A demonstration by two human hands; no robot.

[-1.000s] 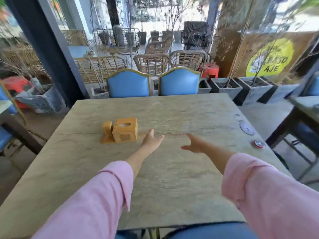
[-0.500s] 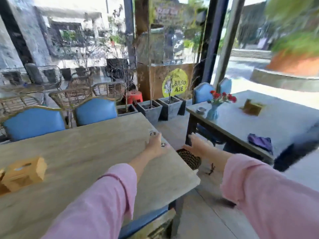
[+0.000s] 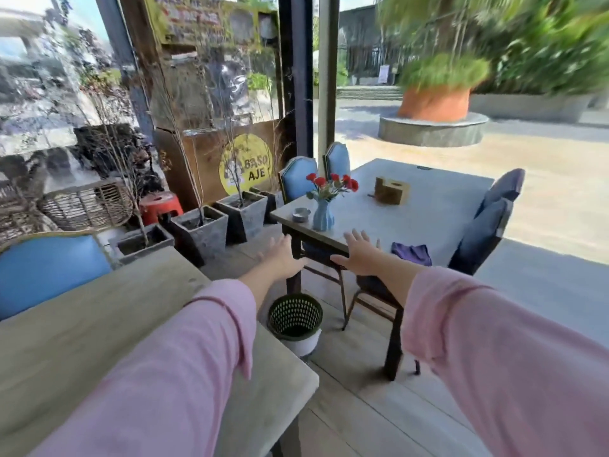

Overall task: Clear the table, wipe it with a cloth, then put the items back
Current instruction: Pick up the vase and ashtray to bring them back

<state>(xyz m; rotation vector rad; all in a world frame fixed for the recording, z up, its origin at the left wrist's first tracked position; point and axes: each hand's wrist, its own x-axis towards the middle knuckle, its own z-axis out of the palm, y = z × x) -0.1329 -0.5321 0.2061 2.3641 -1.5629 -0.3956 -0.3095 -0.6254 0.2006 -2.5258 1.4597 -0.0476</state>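
Red flowers [image 3: 333, 181] stand in blue vase [image 3: 322, 216] on table [image 3: 438, 206]

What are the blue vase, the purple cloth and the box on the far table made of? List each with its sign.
Blue vase: likely glazed ceramic or moulded plastic; ribbed, smooth, evenly coloured walls.
Purple cloth: soft woven fabric; it lies crumpled in folds, matte.
Box: looks like light unpainted wood; flat tan faces, squared edges, a hole on top.

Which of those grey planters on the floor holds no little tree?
None that I can tell: the near planter, the middle planter and the far planter each show a thin bare stem.
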